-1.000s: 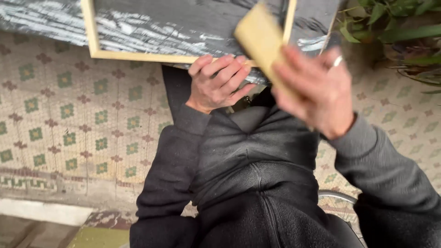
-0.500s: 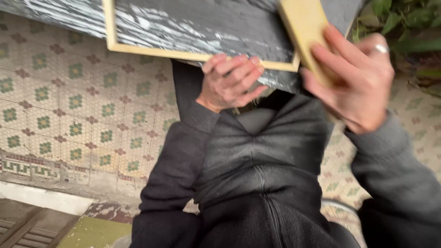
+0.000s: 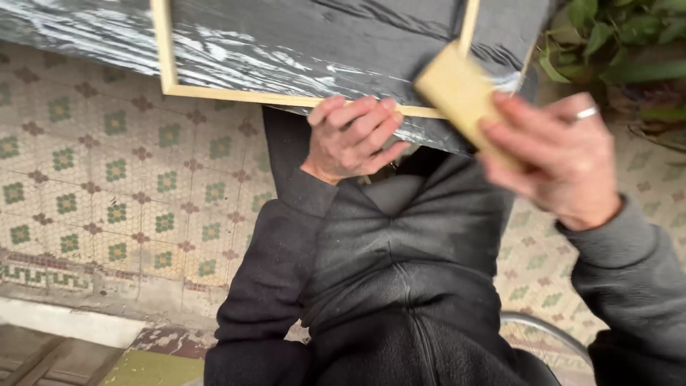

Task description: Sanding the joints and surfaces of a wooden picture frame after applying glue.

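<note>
Two bare hands work at the near edge of a dark board, which fills the top of the head view and carries a pale wooden frame whose lower strip runs just above the person's lap. The left hand is curled closed over that lower edge, its fingers lying across the frame strip and the thumb tucked beneath, so it holds the board by its rim. The right hand, blurred by motion, is closed around a tan rectangular block; the fingers lie along the block's near side and the far end sticks out up and to the left, tilted, over the lower right corner of the frame. Whether the block touches the frame or sits just off it cannot be told through the blur. A silver ring sits on one finger of that hand. Both arms wear a dark grey jacket, which fills the middle of the view. Under the board lies a patterned tiled floor with green and brown motifs, and green leafy plants stand at the upper right beside the board's corner.
</note>
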